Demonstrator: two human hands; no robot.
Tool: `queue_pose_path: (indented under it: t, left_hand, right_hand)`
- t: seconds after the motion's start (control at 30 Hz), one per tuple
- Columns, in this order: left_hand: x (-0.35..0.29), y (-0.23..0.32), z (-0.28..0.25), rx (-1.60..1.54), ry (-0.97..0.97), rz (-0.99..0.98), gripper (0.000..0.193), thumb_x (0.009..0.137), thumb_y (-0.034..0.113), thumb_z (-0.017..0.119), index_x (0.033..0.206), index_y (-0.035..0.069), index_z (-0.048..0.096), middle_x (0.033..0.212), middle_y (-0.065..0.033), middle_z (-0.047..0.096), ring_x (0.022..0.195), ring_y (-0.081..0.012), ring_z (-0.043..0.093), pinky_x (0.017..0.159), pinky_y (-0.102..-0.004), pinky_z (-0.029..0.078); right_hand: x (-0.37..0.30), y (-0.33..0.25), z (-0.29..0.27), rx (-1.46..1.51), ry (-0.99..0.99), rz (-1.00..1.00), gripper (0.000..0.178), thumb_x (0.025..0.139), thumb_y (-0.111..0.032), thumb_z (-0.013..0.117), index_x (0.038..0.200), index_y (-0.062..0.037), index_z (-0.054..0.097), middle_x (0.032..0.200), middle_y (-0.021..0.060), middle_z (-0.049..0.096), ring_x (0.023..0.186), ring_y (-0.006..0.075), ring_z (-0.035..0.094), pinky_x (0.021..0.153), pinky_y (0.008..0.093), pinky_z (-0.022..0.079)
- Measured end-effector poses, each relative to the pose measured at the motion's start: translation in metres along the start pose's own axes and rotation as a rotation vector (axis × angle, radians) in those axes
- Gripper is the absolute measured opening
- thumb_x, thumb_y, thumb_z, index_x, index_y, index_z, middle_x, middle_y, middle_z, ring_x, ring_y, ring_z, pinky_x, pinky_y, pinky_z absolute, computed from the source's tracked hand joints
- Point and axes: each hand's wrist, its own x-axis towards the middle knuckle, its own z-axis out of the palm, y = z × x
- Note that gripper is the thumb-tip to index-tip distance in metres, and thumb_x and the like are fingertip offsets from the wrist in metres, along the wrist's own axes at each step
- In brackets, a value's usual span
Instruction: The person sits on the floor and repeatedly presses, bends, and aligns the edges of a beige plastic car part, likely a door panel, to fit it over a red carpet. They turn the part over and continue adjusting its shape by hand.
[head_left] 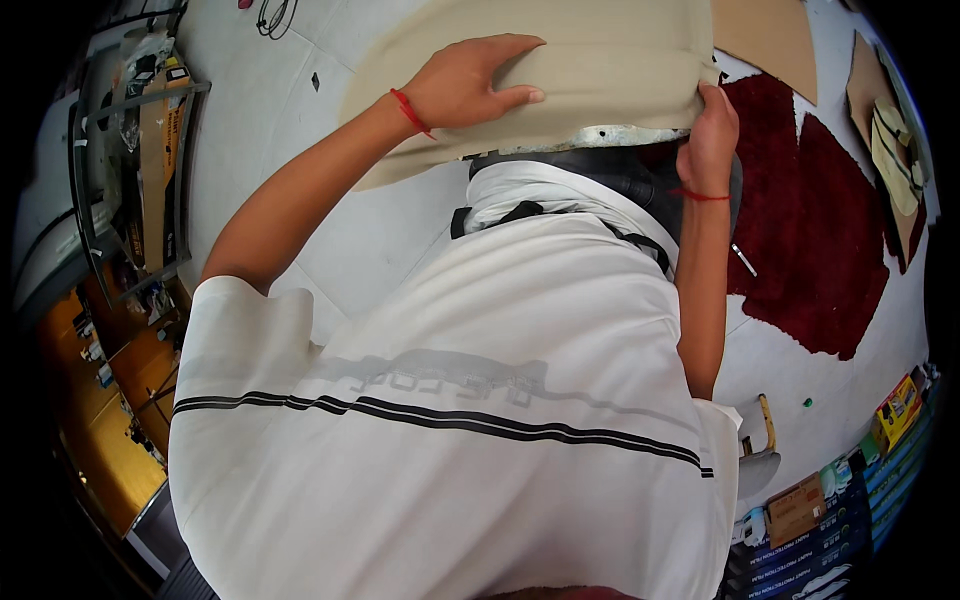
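A smooth, softly moulded beige panel (pixel 610 65) lies directly beneath the left hand (pixel 460 82), its thumb and forefinger spread apart on the matte surface. The right hand (pixel 712 140) clamps the panel's corner, its fingertips largely hidden. Between the two hands runs a ragged, whitish underside edge (pixel 600 137). To the right of the right-hand fingers spreads deep-red, fuzzy carpet (pixel 800 225), irregularly cut. The panel's far end, beyond the left fingers, is cropped; its exact material is hard to tell.
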Motion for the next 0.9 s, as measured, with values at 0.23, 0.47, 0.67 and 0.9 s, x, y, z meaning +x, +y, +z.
queue_pose_path:
  t: [0.23,0.47,0.67,0.9]
  left_hand:
    - [0.103,0.074,0.041,0.123,-0.175,-0.010,0.075,0.090,0.061,0.066,0.137,0.003,0.059,0.121,-0.0183,0.070,0.108,-0.0360,0.068,0.092,-0.0449,0.054]
    - [0.032,0.061,0.045,0.443,0.065,0.156,0.086,0.083,0.054,0.077,0.148,0.006,0.050,0.130,-0.0124,0.061,0.111,-0.0320,0.062,0.097,-0.0430,0.049]
    - [-0.020,0.031,0.034,0.479,0.234,0.168,0.084,0.086,0.049,0.076,0.150,0.004,0.048,0.134,-0.0159,0.056,0.116,-0.0339,0.054,0.104,-0.0460,0.041]
    - [0.021,0.066,0.060,0.365,0.328,0.039,0.088,0.085,0.058,0.074,0.146,0.001,0.050,0.126,-0.0149,0.060,0.112,-0.0316,0.057,0.100,-0.0435,0.041]
  right_hand:
    - [0.006,0.007,-0.006,0.039,0.033,0.066,0.026,0.101,-0.013,0.051,0.108,0.0063,0.067,0.105,0.0103,0.071,0.095,0.0183,0.066,0.086,0.0316,0.050]
    - [0.004,0.016,-0.011,0.067,0.066,0.161,0.028,0.101,-0.014,0.052,0.110,0.0064,0.069,0.105,0.0099,0.072,0.094,0.0176,0.066,0.085,0.0315,0.051]
    - [0.008,0.022,-0.008,0.064,0.013,0.089,0.027,0.101,-0.014,0.052,0.109,0.0055,0.069,0.105,0.0086,0.072,0.095,0.0170,0.066,0.086,0.0306,0.050]
    - [0.000,0.006,-0.004,0.063,-0.072,0.045,0.025,0.102,-0.014,0.052,0.110,0.0046,0.067,0.106,0.0083,0.071,0.095,0.0161,0.064,0.087,0.0304,0.049]
